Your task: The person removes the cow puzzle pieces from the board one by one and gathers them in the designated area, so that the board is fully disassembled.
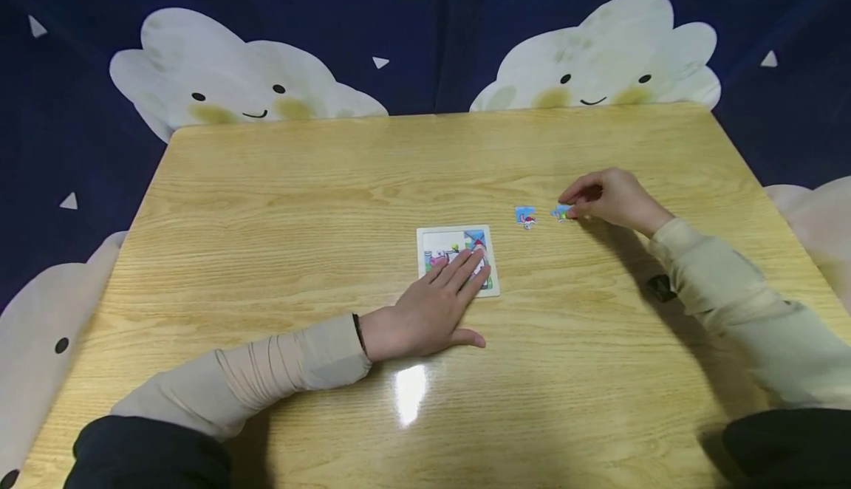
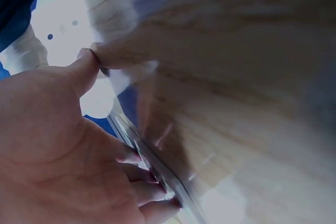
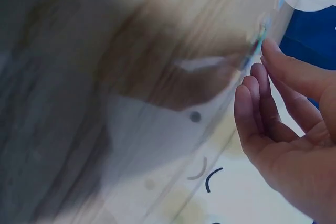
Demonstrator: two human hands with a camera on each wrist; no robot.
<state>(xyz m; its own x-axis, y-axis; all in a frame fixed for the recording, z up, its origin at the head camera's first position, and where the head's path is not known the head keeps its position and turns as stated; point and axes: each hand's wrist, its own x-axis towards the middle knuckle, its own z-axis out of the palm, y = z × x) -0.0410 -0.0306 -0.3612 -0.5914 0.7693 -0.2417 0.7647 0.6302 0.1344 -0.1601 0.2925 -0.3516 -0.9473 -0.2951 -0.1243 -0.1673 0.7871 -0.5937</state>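
Note:
My left hand (image 1: 435, 312) lies across a small white-framed jigsaw puzzle board (image 1: 459, 228), its straight fingers resting on the partly filled picture and the thumb spread out on the wood. Part of the picture is hidden beneath those fingers. In the left wrist view, the fingertips meet the board's edge (image 2: 176, 182). Off to the right, my right hand (image 1: 614, 197) pinches a blue puzzle piece (image 1: 561, 211) low at the tabletop between thumb and index finger. Another puzzle piece (image 1: 525, 216), blue with red, lies between that one and the board.
The pale wooden table (image 1: 299, 201) stretches around both hands. A small dark object (image 1: 661, 288) sits beside the right sleeve. Behind the table hangs a navy cloth (image 1: 425, 31) printed with smiling clouds.

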